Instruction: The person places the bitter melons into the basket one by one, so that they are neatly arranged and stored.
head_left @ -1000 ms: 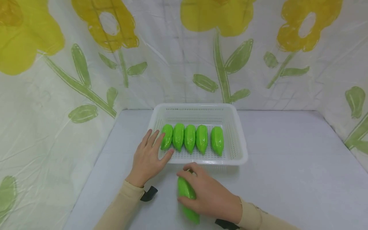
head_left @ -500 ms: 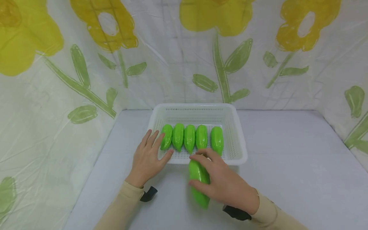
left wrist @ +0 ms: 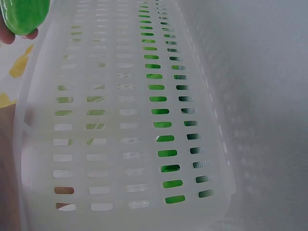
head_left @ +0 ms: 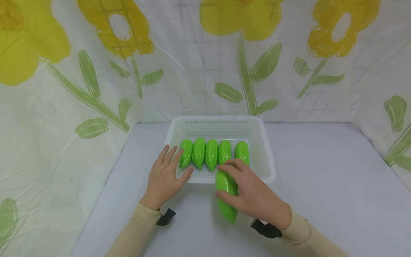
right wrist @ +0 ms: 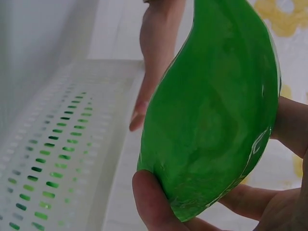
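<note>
My right hand (head_left: 255, 191) grips a glossy green mango-shaped fruit (head_left: 226, 184) with a pointed tip, fingers on its far end and thumb on its near side. In the head view the fruit overlaps the front rim of a white perforated basket (head_left: 213, 118). The right wrist view shows the held fruit (right wrist: 211, 110) large, fingertips at its lower end. My left hand (head_left: 164, 180) has its fingers spread over the basket's left front corner. Inside the basket several similar green fruits (head_left: 198, 153) lie in a row, a gap before the rightmost one (head_left: 242, 151).
The basket stands on a white-covered table (head_left: 321, 178) near its back edge. Behind and at the sides hangs a pale curtain (head_left: 186, 71) printed with yellow flowers. A dark strap piece (head_left: 166, 217) is at the left wrist, another (head_left: 266, 229) at the right.
My right hand has carried the green fruit forward and to the right, from the table in front of the basket to its front rim. The left hand has stayed in place.
</note>
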Demonstrator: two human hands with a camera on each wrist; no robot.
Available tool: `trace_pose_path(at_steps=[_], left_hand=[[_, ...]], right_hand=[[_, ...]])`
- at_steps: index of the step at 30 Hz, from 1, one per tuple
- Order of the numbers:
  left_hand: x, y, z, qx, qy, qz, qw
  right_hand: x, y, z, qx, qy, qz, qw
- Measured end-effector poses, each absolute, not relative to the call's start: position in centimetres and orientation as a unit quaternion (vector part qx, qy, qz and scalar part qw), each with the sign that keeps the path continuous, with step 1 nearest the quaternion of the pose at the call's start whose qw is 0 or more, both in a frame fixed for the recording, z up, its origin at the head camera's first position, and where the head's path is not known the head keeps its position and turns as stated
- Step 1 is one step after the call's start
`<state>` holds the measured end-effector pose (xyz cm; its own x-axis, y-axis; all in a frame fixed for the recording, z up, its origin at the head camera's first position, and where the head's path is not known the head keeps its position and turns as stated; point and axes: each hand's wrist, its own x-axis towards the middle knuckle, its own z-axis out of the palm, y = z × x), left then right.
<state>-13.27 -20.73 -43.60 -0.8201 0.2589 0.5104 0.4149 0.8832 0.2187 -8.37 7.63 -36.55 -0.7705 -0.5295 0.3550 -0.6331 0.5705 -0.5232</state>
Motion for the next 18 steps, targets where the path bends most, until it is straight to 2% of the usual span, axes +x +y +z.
trace_pose_path(at_steps=[18], left_hand=[[-13.2, -20.8, -43.4, -0.172, -0.944, -0.164, 0.229]], right_hand=[[-12.5, 9.9, -35.5, 0.296, -0.903, 0.307, 0.053]])
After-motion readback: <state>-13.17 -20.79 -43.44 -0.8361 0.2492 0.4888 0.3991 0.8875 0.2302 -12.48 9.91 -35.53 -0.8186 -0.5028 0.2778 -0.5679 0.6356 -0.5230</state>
